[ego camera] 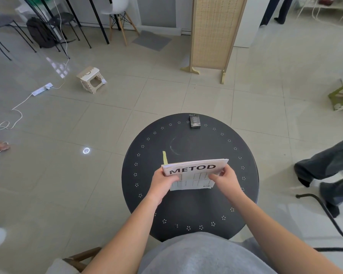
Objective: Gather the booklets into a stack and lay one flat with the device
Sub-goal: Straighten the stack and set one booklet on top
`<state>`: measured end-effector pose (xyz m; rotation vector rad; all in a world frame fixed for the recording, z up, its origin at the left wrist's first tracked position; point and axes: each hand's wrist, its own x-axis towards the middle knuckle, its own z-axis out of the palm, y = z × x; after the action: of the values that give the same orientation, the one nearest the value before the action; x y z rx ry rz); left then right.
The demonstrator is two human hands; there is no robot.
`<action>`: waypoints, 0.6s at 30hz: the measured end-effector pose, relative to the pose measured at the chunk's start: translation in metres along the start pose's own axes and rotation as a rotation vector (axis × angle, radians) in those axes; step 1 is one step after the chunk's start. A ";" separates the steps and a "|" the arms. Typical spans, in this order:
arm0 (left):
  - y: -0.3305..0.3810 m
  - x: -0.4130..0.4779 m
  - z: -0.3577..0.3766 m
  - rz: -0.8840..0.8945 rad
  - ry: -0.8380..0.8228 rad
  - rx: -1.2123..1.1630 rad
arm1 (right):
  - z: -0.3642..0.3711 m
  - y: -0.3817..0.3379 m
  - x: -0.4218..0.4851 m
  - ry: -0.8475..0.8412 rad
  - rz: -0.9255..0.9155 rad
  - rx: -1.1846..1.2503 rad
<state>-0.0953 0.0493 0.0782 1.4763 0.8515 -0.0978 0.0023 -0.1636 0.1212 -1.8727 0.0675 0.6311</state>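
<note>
A stack of white booklets (194,172), the top one printed "METOD", is held a little above the round black table (190,206), tilted towards me. My left hand (162,182) grips its left edge and my right hand (224,177) grips its right edge. A yellow-green paper strip (164,157) sticks out behind the stack's left corner. A small black device (194,121) lies flat at the table's far rim, well apart from both hands.
A person's legs (325,169) and a black chair frame (329,214) are close on the right. A small white step stool (91,79), a power strip (42,89) with cables, a wicker screen (212,34) and chairs stand on the tiled floor beyond.
</note>
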 end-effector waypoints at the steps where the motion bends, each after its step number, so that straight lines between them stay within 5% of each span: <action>1: 0.000 0.001 0.000 0.002 -0.002 0.003 | 0.000 -0.001 0.000 0.001 0.000 -0.011; 9: -0.002 0.003 0.001 0.013 -0.021 0.022 | 0.004 -0.002 -0.003 -0.034 -0.029 -0.062; 18: 0.000 0.002 0.005 0.012 0.018 -0.012 | -0.008 -0.005 -0.004 -0.119 -0.038 0.192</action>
<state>-0.0918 0.0457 0.0767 1.4724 0.8563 -0.0707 0.0032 -0.1696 0.1291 -1.6450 0.0145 0.6841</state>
